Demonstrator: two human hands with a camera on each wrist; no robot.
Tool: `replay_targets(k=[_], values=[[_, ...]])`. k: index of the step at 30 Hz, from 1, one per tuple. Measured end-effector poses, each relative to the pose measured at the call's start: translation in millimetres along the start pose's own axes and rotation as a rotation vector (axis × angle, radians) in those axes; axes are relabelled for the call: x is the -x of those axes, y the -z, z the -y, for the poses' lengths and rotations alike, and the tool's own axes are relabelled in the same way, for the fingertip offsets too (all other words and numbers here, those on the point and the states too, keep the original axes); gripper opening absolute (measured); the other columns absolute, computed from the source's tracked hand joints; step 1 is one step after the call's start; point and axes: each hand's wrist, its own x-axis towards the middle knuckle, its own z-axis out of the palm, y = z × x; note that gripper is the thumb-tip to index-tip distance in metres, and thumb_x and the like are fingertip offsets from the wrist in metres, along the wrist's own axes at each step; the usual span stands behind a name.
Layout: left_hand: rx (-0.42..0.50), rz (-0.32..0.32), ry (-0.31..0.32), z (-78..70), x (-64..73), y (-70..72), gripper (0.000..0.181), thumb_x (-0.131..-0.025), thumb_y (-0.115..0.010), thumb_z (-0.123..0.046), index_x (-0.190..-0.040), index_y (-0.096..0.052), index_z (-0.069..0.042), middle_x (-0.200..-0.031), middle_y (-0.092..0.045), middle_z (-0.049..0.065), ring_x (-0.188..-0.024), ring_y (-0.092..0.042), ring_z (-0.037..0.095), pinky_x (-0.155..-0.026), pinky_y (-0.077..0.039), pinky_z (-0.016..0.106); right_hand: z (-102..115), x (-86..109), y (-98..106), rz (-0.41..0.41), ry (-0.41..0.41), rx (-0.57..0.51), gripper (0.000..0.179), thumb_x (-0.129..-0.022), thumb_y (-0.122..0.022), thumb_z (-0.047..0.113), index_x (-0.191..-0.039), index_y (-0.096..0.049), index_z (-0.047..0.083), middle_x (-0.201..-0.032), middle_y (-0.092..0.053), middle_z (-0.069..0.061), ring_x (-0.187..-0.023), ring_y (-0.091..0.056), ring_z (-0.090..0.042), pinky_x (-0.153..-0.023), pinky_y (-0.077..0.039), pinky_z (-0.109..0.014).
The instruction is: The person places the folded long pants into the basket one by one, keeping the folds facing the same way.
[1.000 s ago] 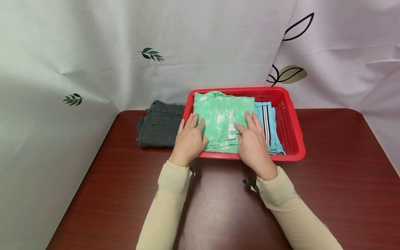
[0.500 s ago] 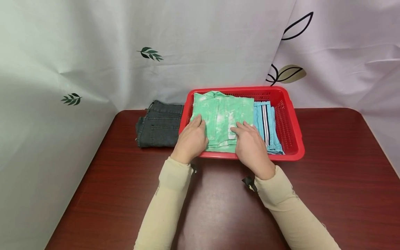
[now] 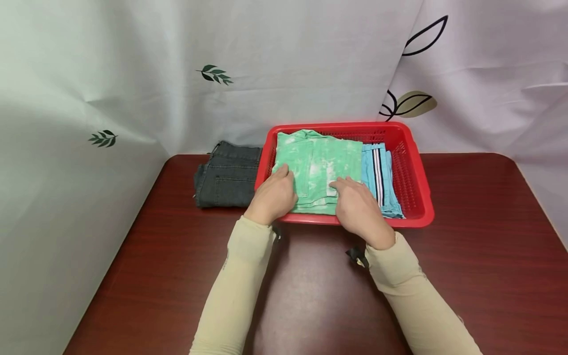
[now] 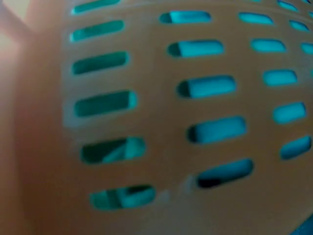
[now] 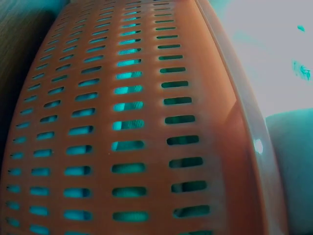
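In the head view, folded green-and-white tie-dyed trousers (image 3: 319, 162) lie in the left and middle part of a red basket (image 3: 419, 197). My left hand (image 3: 276, 196) grips their left side near the basket's front left corner, fingertips bent downward out of sight. My right hand (image 3: 357, 204) has its bent fingers on their right side, with one digit pointing inward across the cloth. Folded light blue trousers (image 3: 386, 192) with a dark and white stripe sit beside them at the right. Both wrist views show mostly the slotted basket wall (image 4: 161, 107), with cloth behind the slots.
Folded dark grey jeans (image 3: 232, 180) lie on the dark red wooden table (image 3: 310, 286), close against the basket's left side. A pale curtain (image 3: 288, 64) with leaf prints hangs behind and at the left of the table. The basket's rim (image 5: 244, 107) shows in the right wrist view.
The fingers of both hands, spread flat on the green trousers a second ago, have drawn in and bent at their sides. Trousers, basket and jeans have stayed in place.
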Motion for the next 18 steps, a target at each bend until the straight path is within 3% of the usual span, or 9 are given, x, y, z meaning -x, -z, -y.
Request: replay_targets(k=[11, 18], values=[[0.032, 0.033, 0.031, -0.3, -0.5, -0.4, 0.056, -0.101, -0.047, -0.013, -0.152, -0.034, 0.007, -0.164, -0.02, 0.019, -0.154, -0.012, 0.026, -0.122, -0.015, 0.036, 0.9, -0.8, -4.7, -0.055, 0.01, 0.017, 0.043, -0.099, -0.036, 0.003, -0.128, -0.066, 0.0, -0.139, -0.057, -0.024, -0.137, -0.044, -0.043, -0.113, -0.029, -0.062], [0.082, -0.002, 0.028, 0.6, -0.4, 0.6, 0.055, -0.098, -0.051, -0.009, -0.15, -0.039, 0.007, -0.163, -0.025, 0.019, -0.153, -0.017, 0.025, -0.122, -0.017, 0.035, -0.2, -0.4, -6.0, -0.113, 0.045, -0.016, 0.041, -0.096, -0.039, -0.001, -0.126, -0.067, -0.003, -0.135, -0.06, -0.024, -0.135, -0.046, -0.044, -0.115, -0.031, -0.054]])
